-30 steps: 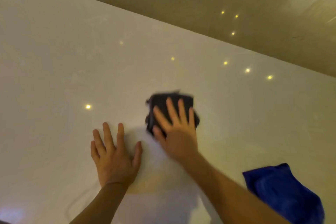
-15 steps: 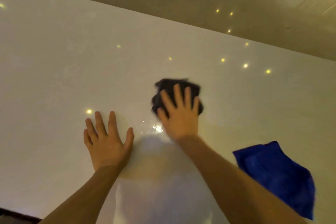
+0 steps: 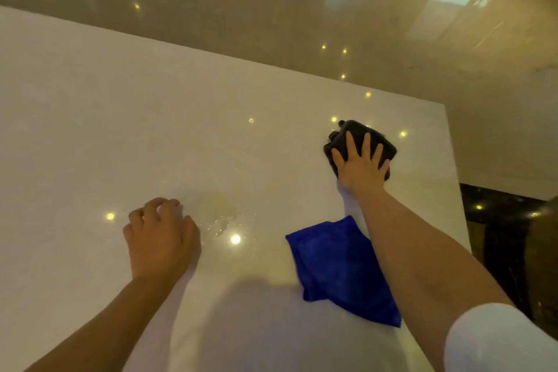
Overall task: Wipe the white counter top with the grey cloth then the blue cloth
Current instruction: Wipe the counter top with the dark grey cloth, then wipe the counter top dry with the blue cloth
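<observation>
Glossy tan floor wraps the far and right sides of a white counter top (image 3: 126, 118), whose polished face throws back a scatter of small ceiling lights. Taking the blue cloth (image 3: 341, 269) as the landmark: it lies loosely folded on the counter near the front edge, untouched. Beyond it, toward the counter's far right corner and well apart from it, the right hand (image 3: 360, 164) is spread flat, fingers fanned, pressing down on a bunched grey cloth (image 3: 359, 139) that looks almost black in this light. That forearm passes just beside the blue cloth's right edge, and a white sleeve (image 3: 498, 338) shows at the bottom corner. To the left of the blue cloth, a small patch of wet droplets (image 3: 223, 225) glints on the surface, and just left of that patch the left hand (image 3: 161, 238) rests with its fingers curled under, holding nothing. Count: two cloths, one grey and one blue; two hands; one wet patch. Both cloths look soft, light and limp, so they should crumple under a palm and slide readily on such a slick top; a flat hand over the middle of the wad seems the surest hold, since a pinch at one corner would likely let the rest trail. The grey pass appears unfinished, with moisture left to clear.
</observation>
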### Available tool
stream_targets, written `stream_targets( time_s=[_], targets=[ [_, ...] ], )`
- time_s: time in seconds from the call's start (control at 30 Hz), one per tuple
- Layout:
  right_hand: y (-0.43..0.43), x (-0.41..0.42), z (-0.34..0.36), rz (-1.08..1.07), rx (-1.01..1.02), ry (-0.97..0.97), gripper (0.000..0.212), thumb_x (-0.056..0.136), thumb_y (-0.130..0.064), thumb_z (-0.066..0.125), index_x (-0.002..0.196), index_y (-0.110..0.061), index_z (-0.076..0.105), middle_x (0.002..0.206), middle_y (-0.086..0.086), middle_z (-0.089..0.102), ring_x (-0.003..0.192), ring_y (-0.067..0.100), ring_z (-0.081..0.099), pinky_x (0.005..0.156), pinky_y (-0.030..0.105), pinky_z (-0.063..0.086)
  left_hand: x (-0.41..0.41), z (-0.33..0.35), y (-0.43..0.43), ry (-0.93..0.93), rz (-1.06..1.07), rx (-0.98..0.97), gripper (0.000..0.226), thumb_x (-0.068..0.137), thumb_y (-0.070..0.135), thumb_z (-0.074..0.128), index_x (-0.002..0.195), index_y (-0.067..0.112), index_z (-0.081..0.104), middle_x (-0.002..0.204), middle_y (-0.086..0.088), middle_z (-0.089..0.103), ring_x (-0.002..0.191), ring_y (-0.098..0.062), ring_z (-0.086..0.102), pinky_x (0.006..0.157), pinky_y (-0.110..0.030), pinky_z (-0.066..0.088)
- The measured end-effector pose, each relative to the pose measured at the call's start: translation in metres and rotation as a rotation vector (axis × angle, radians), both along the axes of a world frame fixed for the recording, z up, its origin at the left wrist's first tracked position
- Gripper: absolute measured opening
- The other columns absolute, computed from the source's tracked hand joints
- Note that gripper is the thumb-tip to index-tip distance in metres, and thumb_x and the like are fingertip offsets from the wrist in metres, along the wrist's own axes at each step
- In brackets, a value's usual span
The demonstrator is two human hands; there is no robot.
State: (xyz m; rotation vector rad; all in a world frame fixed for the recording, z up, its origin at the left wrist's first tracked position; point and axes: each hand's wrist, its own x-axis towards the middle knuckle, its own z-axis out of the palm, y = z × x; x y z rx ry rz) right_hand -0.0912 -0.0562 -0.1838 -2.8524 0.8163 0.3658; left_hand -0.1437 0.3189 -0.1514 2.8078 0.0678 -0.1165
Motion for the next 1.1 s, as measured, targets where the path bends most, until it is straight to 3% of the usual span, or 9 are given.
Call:
stream_targets(
  time_s=[0.2, 0.3, 0.4, 0.47, 0.53, 0.7, 0.83, 0.97, 1.1],
  targets=[
    [-0.039, -0.035, 0.041, -0.124, 0.150, 0.102, 0.076, 0.101, -0.066, 0.026, 0.160, -0.035, -0.010, 0.170, 0.011, -0.010, 0.154, 0.041, -0.010, 0.119, 0.068, -0.005, -0.066, 0.004, -0.156, 0.303, -0.182, -0.197, 0.067, 0.084, 0.067, 0.046, 0.129, 0.017, 0.052, 0.127, -0.004, 0.053, 0.113, -0.023, 0.053, 0.088, -0.036, 0.050],
    [-0.014, -0.102, 0.048, -0.117, 0.239, -0.138, 0.079, 0.099, -0.062, 0.039, 0.161, -0.026, 0.006, 0.166, 0.016, 0.020, 0.150, 0.039, 0.019, 0.118, 0.061, 0.022, -0.075, 0.002, -0.190, 0.427, -0.139, -0.094, 0.072, 0.072, 0.073, 0.058, 0.115, 0.015, 0.053, 0.121, -0.007, 0.044, 0.109, -0.026, 0.047, 0.081, -0.032, 0.047],
    [0.025, -0.188, 0.046, -0.101, 0.522, -0.108, 0.075, 0.097, -0.051, 0.057, 0.156, -0.015, 0.027, 0.145, 0.011, 0.047, 0.127, 0.029, 0.048, 0.103, 0.041, 0.047, -0.079, 0.009, -0.203, 0.475, -0.198, -0.082, 0.033, 0.080, 0.046, 0.062, 0.097, 0.019, 0.058, 0.109, -0.007, 0.049, 0.105, -0.028, 0.046, 0.079, -0.031, 0.042],
    [0.032, -0.207, 0.046, -0.172, 0.711, -0.114, 0.040, 0.097, -0.028, 0.063, 0.133, -0.015, 0.053, 0.121, 0.007, 0.066, 0.105, 0.024, 0.064, 0.095, 0.043, 0.056, -0.077, 0.017, -0.201, 0.503, -0.224, -0.327, 0.009, 0.082, 0.025, 0.061, 0.080, 0.019, 0.054, 0.087, -0.003, 0.059, 0.094, -0.026, 0.056, 0.080, -0.032, 0.042],
    [0.029, -0.206, 0.054, -0.245, 0.937, -0.106, 0.014, 0.094, -0.013, 0.064, 0.106, -0.019, 0.066, 0.099, 0.005, 0.074, 0.092, 0.023, 0.071, 0.090, 0.048, 0.059, -0.076, 0.031, -0.187, 0.582, -0.154, -0.677, 0.012, 0.083, 0.010, 0.064, 0.077, 0.014, 0.055, 0.074, -0.001, 0.063, 0.080, -0.023, 0.061, 0.074, -0.033, 0.047],
    [0.043, -0.176, 0.099, -0.291, 1.567, -0.053, 0.036, 0.092, -0.015, 0.073, 0.126, -0.025, 0.066, 0.118, 0.004, 0.076, 0.108, 0.025, 0.073, 0.092, 0.045, 0.061, -0.065, 0.070, -0.114, 0.623, 0.060, -1.173, 0.026, 0.089, 0.021, 0.068, 0.114, 0.016, 0.066, 0.108, -0.005, 0.074, 0.098, -0.025, 0.071, 0.079, -0.036, 0.058],
    [0.086, -0.123, 0.110, -0.150, 1.344, -0.107, 0.031, 0.098, -0.017, 0.066, 0.124, -0.033, 0.064, 0.121, 0.009, 0.070, 0.108, 0.025, 0.069, 0.092, 0.045, 0.061, -0.037, 0.078, -0.073, 0.384, 0.168, -1.077, 0.029, 0.093, 0.032, 0.061, 0.119, 0.020, 0.062, 0.116, -0.003, 0.070, 0.108, -0.026, 0.065, 0.088, -0.036, 0.055],
    [0.119, -0.088, 0.084, 0.056, 0.677, -0.274, 0.059, 0.098, -0.030, 0.061, 0.152, -0.027, 0.038, 0.142, 0.008, 0.052, 0.126, 0.025, 0.054, 0.104, 0.039, 0.050, -0.012, 0.049, -0.036, 0.253, 0.292, -0.616, 0.058, 0.092, 0.042, 0.056, 0.142, 0.017, 0.039, 0.137, -0.014, 0.052, 0.118, -0.032, 0.055, 0.094, -0.040, 0.047],
    [0.157, -0.093, 0.020, 0.822, 0.283, -0.099, 0.068, 0.094, -0.071, 0.035, 0.156, -0.050, 0.016, 0.169, 0.007, 0.017, 0.153, 0.042, 0.012, 0.122, 0.063, 0.013, -0.009, 0.002, 0.036, 0.173, 0.384, -0.130, 0.073, 0.090, 0.059, 0.045, 0.150, 0.021, 0.027, 0.159, -0.018, 0.022, 0.142, -0.044, 0.026, 0.111, -0.056, 0.030]
  ],
)
